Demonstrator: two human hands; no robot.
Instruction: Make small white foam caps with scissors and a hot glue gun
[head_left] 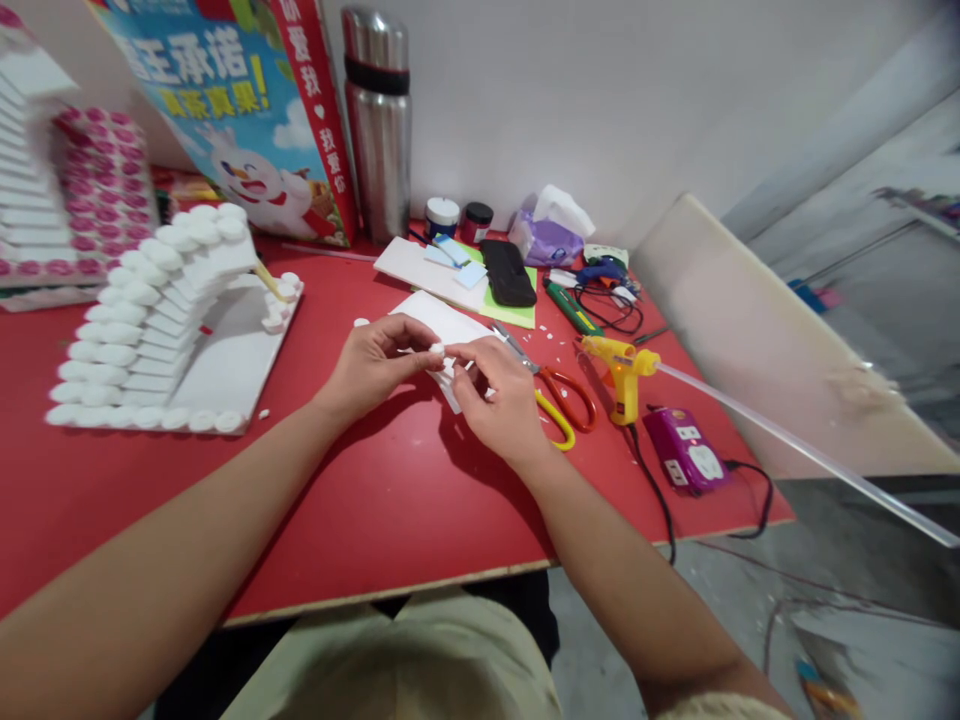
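Near the middle of the red table, my left hand [382, 360] pinches a small white piece [437, 350] between thumb and fingertips. My right hand [499, 395] meets it there, its index fingertip touching or almost touching that piece; the fingers are curled and I cannot tell whether they hold anything. Under both hands lies a white sheet [439, 315]. Scissors [559, 400] with red and yellow handles rest just right of my right hand. To the left stands a white foam staircase model [150, 330] edged with rounded white discs.
A yellow glue gun [619, 370] with a long clear glue stick [795, 450] stands at the right, by a purple power socket box [686, 450]. Behind are a steel thermos [379, 130], a black case [508, 272], a tissue pack [551, 235] and a green pen-shaped tool [571, 306].
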